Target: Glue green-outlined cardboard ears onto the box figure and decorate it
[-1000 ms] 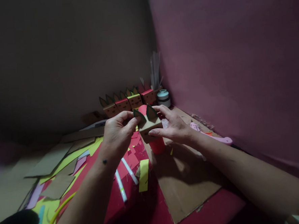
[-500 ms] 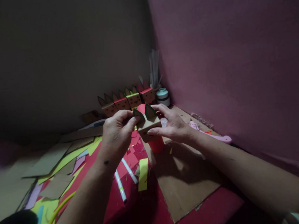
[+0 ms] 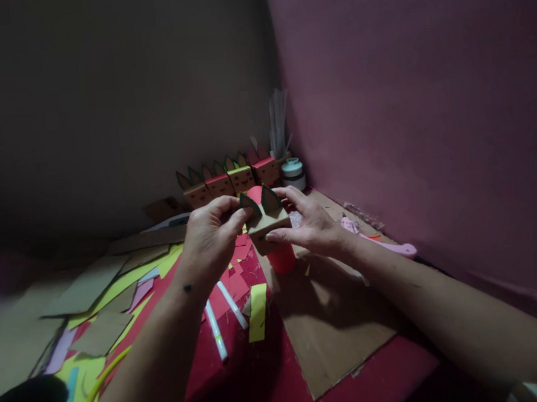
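Note:
Between my hands is a small cardboard box head (image 3: pixel 263 227) with two pointed, dark-edged ears on its top. My left hand (image 3: pixel 213 231) pinches the left ear (image 3: pixel 249 207) between thumb and fingers. My right hand (image 3: pixel 306 220) grips the box from the right, its thumb across the front face and its fingers behind. The right ear (image 3: pixel 269 198) stands upright. A red paper piece (image 3: pixel 281 259) shows below the box, and a red rounded shape (image 3: pixel 254 194) rises behind the ears. Whether these red parts join the box, I cannot tell.
Several similar eared boxes (image 3: pixel 241 178) stand along the back wall beside a pale jar (image 3: pixel 293 174). White marker pens (image 3: pixel 216 331) and a yellow paper strip (image 3: pixel 257 314) lie in front. A cardboard sheet (image 3: pixel 327 343) lies at right; paper scraps (image 3: pixel 142 293) spread left.
Almost nothing differs. Both hands hold the box in the same way, and the left ear stays pinched.

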Motion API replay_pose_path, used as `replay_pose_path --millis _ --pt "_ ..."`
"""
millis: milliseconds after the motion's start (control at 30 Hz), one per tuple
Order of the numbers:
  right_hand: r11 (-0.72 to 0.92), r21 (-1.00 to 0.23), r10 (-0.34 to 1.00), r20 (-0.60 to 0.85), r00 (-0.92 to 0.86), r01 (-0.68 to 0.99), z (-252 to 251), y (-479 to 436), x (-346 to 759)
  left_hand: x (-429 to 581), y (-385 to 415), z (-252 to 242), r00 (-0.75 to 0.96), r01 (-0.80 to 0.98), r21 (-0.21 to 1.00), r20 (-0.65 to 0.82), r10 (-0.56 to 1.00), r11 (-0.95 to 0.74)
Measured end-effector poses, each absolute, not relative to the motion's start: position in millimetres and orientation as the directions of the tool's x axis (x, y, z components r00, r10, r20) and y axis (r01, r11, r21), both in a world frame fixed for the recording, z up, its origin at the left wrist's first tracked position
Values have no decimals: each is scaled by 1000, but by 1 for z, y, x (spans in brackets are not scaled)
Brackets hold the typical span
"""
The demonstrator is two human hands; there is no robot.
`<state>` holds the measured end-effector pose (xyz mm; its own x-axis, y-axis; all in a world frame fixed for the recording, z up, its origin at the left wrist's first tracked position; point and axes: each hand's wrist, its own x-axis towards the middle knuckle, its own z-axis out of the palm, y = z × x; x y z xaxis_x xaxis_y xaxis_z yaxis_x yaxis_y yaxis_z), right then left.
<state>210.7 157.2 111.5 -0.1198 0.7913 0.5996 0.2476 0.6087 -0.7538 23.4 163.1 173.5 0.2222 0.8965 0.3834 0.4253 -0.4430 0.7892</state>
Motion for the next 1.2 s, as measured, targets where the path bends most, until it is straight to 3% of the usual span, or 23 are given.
replay_pose_path --millis 1200 --pt "625 -732 775 622 -109 271 112 152 211 18 157 184 191 378 822 382 904 -427"
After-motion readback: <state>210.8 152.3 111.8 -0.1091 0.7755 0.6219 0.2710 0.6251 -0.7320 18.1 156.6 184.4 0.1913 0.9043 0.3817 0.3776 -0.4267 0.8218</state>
